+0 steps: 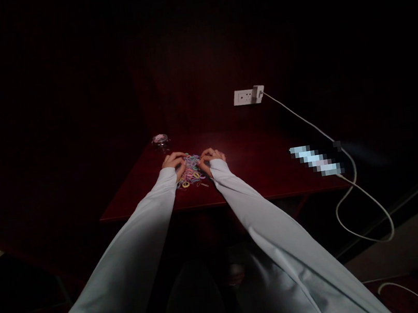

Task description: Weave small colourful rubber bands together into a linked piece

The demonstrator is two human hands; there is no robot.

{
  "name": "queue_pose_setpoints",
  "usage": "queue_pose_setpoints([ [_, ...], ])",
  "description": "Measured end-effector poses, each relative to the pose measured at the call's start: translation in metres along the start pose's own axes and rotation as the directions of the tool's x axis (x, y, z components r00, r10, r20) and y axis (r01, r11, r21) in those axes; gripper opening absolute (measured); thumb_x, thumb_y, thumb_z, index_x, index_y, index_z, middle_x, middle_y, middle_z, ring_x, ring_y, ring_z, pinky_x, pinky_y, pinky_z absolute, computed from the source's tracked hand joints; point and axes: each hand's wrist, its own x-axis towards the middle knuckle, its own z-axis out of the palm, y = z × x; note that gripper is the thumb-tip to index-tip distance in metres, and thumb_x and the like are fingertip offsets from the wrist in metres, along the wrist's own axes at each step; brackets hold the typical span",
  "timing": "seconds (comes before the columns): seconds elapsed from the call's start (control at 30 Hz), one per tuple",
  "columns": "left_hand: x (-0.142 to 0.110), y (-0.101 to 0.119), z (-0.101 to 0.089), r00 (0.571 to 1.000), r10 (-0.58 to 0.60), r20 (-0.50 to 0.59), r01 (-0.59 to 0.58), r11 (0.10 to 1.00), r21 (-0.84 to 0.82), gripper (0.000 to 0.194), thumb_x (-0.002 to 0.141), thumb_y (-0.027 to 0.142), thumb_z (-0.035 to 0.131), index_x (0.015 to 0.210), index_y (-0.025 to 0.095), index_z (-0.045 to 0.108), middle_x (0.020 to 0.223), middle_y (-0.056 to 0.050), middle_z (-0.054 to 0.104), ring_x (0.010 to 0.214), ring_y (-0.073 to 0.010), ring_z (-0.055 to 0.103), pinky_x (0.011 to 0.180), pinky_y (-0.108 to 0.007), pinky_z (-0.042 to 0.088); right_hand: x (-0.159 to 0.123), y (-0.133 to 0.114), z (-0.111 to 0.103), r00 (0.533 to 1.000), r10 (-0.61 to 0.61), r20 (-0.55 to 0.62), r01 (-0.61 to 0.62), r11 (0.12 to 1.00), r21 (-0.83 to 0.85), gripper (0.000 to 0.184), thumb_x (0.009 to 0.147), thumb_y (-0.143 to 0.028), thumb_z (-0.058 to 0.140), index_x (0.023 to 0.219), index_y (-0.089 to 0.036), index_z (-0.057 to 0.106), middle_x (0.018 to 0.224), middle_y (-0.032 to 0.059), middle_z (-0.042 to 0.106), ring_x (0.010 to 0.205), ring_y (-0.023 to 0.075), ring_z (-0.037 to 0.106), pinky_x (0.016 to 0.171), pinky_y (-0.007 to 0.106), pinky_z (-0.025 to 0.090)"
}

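Observation:
A small heap of colourful elastic hair ties [191, 173] lies near the front of the dark red table, in pink, purple, yellow and green. My left hand [174, 163] rests at the heap's left edge, fingers curved inward and thumb apart below them. On the opposite side, my right hand [212, 157] curves toward the same heap, its thumb and fingers bent around the edge. No hair tie shows clearly lifted in either hand. The fingertips are small and dim in this view. Both forearms wear pale long sleeves.
A small round clear container [160, 139] stands at the table's back left. To the right lies a blurred-out bright device [315, 160] with a white cable [372, 199]. The cable loops past the table edge and up to a wall socket [242, 97]. The table [262, 169] has a straight front edge.

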Motion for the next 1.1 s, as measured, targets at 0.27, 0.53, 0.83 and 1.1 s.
queue_pose_setpoints([
  [0.27,0.006,-0.017,-0.007,0.997,0.01,0.081,-0.009,1.0,-0.012,0.021,0.097,0.028,0.064,0.077,0.024,0.068,0.125,-0.006,0.08,0.113,-0.0287,0.07,0.109,-0.049,0.052,0.002,0.002,0.0,0.998,0.063,-0.03,-0.061,0.997,0.045,0.022,0.098,-0.028,0.074,0.076,-0.026,0.079,0.12,0.0006,0.075,0.116,0.0241,0.058,0.109,0.042,0.034],
  [0.53,0.004,-0.026,-0.007,0.999,-0.017,0.035,0.019,0.998,-0.065,0.019,0.093,0.029,0.067,0.075,0.024,0.066,0.127,-0.006,0.079,0.118,-0.0288,0.071,0.112,-0.047,0.053,0.002,-0.001,-0.002,0.99,0.134,-0.031,-0.131,0.987,0.092,0.026,0.097,-0.028,0.074,0.072,-0.024,0.077,0.126,0.0015,0.073,0.122,0.0248,0.057,0.115,0.044,0.031],
  [0.83,0.004,-0.021,-0.009,0.998,-0.068,-0.017,0.066,0.994,-0.088,0.021,0.094,0.03,0.066,0.075,0.024,0.066,0.125,-0.006,0.079,0.118,-0.0273,0.072,0.112,-0.044,0.055,-0.008,-0.001,-0.016,0.996,0.081,-0.034,-0.076,0.988,0.134,0.025,0.101,-0.035,0.068,0.082,-0.025,0.081,0.134,0.0022,0.07,0.126,0.0255,0.057,0.115,0.044,0.034],
  [1.1,0.005,-0.015,-0.011,0.994,-0.097,-0.058,0.089,0.988,-0.126,0.025,0.093,0.029,0.064,0.069,0.024,0.06,0.12,-0.007,0.078,0.113,-0.0257,0.073,0.105,-0.042,0.06,-0.01,-0.005,-0.019,0.991,0.084,-0.1,-0.075,0.993,0.089,0.024,0.099,-0.034,0.067,0.08,-0.025,0.078,0.133,0.0032,0.07,0.122,0.0256,0.059,0.11,0.045,0.04],
])
